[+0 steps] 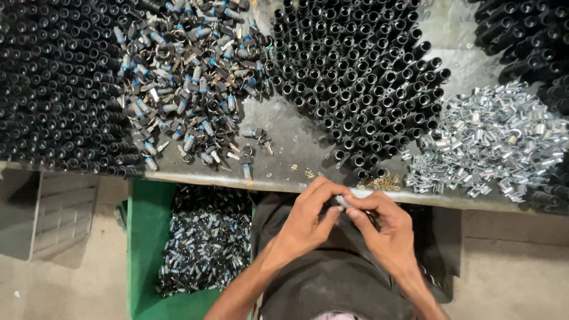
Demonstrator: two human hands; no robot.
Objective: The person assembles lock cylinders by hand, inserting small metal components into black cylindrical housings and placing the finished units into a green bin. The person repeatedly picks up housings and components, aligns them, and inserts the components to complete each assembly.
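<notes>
At the table's left end: black tubes (53, 83) stand packed on end, mouths up, filling that side out to the near edge.
Just right of them: a loose heap of lock cylinders with keys (189, 77), grey metal with blue bands, spreads from the far edge toward the near edge; a few strays lie apart on the bare table (284, 127).
Below the near edge, left of the lap: a green crate (145, 237) stands on the floor, holding more of the same keyed pieces in a pile.
Table's middle: a second block of black tubes (355, 77), upright and touching one another, narrows toward the near edge.
Near edge, centre: a small cluster of brass bits (388, 181) lies just beside the last tubes.
Left hand (308, 219): raised over the lap just off the near edge, fingers curled and pinched on a small silver part (341, 200).
Small silver part: held between both hands' fingertips, mostly hidden; its kind cannot be told.
Right hand (385, 228): meets the left, thumb and forefinger closed on the same part.
Table's right side: a heap of bright silver metal sleeves (492, 139) lies near the near edge.
Far right corner: more black tubes (527, 35), lying heaped.
</notes>
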